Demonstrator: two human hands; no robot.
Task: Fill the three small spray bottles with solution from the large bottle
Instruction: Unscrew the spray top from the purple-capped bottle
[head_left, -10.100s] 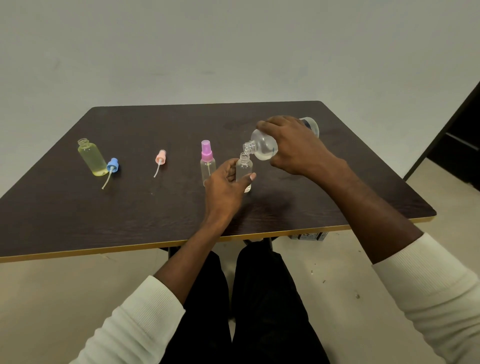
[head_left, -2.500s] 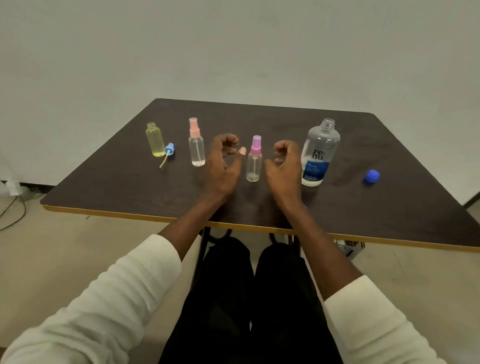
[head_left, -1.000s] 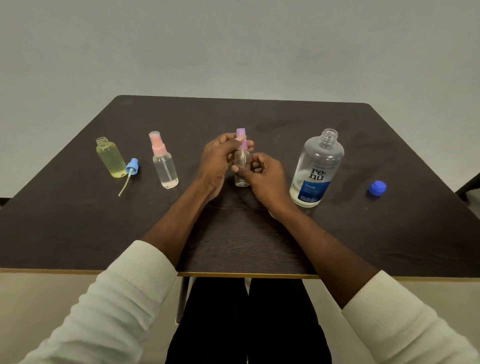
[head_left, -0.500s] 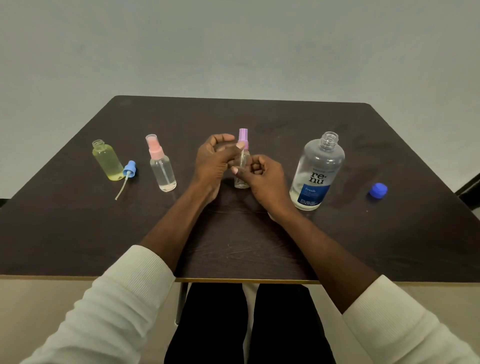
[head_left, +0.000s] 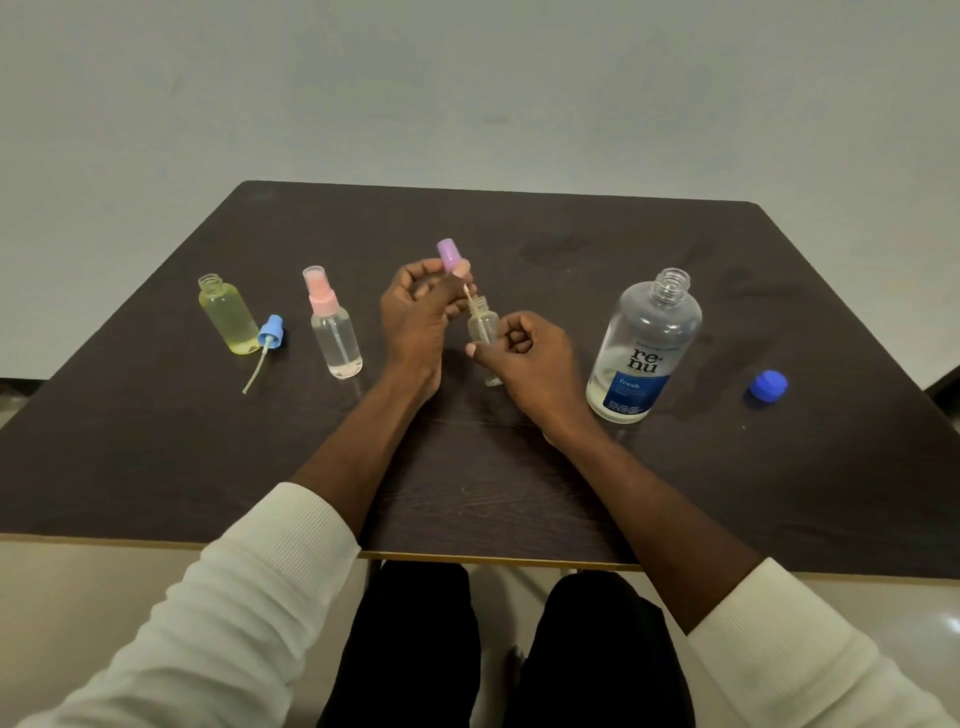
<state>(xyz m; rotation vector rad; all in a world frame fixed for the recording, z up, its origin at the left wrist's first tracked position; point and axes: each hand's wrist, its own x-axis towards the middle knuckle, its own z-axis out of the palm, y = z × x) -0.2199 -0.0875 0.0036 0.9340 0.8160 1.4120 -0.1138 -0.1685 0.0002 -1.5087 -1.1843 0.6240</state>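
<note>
The left hand (head_left: 415, 317) is pinching the purple spray cap (head_left: 450, 255), its tube dipping into the small clear bottle (head_left: 483, 332) the right hand (head_left: 524, 358) is gripping mid-tabletop (head_left: 519, 499).

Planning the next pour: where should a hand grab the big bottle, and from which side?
Grip the big bottle round its clear upper body, just under the shoulder, coming from its right side, likely with the right hand. It stands upright and uncapped, so a side wrap keeps the neck free for pouring. The small bottle and both hands crowd its left; its right is open table.
</note>
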